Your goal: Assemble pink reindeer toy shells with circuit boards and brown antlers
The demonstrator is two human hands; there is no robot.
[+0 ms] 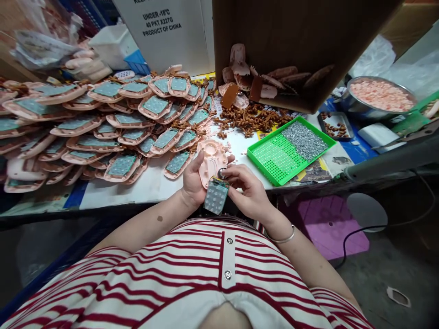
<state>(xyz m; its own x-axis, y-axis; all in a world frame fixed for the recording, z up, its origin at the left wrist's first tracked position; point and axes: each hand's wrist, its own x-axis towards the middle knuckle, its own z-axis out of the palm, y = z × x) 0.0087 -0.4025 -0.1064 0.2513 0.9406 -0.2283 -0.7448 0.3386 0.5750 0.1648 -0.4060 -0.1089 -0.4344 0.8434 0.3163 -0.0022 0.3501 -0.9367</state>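
Note:
My left hand (195,180) is closed around the edge of a pink plastic housing half (207,167), tilted up in front of my body. Between the thumb and fingers of my right hand (248,189) is a small round dark speaker (222,173), held beside the housing. A circuit board with a grey rubber keypad (216,197) hangs below, joined by thin wires that run into the housing. Fingers of my right hand touch or nearly touch the board's upper edge. Many similar housings with keypads (123,165) are piled on the table to the left.
A green tray (272,167) of small metal screws lies right of my hands. Behind it are loose brown parts (247,119) and an open carton (267,41) holding pink shells. A metal bowl (363,105) of pink pieces stands far right, near a grey bar (384,157).

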